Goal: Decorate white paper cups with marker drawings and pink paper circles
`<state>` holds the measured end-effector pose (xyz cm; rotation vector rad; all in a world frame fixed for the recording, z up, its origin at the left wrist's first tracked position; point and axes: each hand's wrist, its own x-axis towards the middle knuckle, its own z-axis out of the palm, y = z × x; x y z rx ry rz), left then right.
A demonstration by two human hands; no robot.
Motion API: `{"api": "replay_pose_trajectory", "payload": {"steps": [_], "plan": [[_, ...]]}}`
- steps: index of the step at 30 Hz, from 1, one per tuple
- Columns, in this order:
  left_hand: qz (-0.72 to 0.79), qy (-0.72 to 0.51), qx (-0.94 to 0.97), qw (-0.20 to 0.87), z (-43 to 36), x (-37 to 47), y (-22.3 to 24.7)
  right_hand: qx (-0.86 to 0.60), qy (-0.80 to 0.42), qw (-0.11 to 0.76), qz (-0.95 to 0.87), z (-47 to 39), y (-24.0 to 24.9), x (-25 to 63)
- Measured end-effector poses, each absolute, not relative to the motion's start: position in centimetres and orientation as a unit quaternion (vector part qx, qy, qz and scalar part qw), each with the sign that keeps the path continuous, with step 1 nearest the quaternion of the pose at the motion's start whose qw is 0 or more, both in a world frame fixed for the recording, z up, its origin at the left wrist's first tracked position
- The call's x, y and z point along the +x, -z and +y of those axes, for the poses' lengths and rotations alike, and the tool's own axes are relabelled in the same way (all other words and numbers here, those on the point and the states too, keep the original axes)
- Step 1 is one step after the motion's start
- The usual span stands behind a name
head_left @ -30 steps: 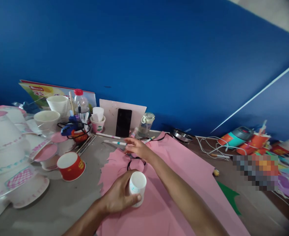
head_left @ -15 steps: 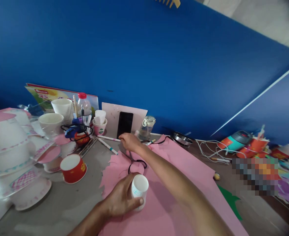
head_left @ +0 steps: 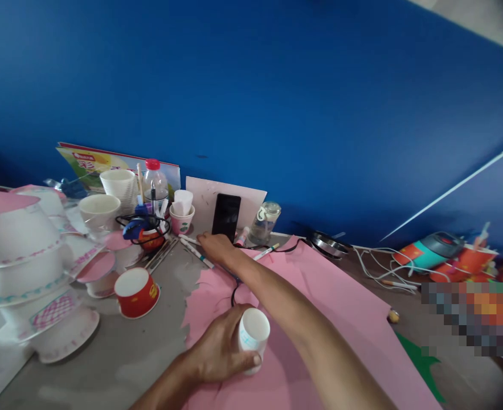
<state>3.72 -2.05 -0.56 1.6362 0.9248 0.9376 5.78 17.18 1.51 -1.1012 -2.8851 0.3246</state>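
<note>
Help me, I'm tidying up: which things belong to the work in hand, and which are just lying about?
Likely in use:
white cup, held in the left hand
white marker at the right hand
pink paper below the cup

Probably just lying about:
phone
red-capped bottle
clear jar
white cables

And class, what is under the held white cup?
Pink paper shows beside the white cup in the left hand; whatever lies directly beneath is hidden by cup and hand.

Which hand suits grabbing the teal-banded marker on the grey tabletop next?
Probably the right hand: it is close beside the teal-banded marker, though it may be gripping another marker. The left hand, farther away, holds the white cup.
</note>
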Motion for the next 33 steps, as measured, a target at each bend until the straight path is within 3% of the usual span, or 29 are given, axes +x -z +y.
{"api": "replay_pose_trajectory", "payload": {"steps": [7, 19, 26, 33], "plan": [[0.384, -0.387, 0.673, 0.500, -2.0, 3.7, 0.3, -0.412, -0.237, 0.123, -0.871, 16.5, -2.6, 7.5], [0.381, -0.392, 0.629, 0.553, -2.3, 3.6, 0.5, -0.373, -0.619, 0.317, -0.615, 7.9, -2.9, 22.3], [0.373, -0.351, 0.576, 0.637, -2.5, 3.2, 0.6, -0.330, -0.703, 0.342, -0.529, 6.5, -1.0, 22.7], [0.365, -0.321, 0.637, 0.598, -2.0, 3.6, 0.2, -0.316, -0.739, 0.303, -0.511, 5.8, -1.2, 22.6]]}}
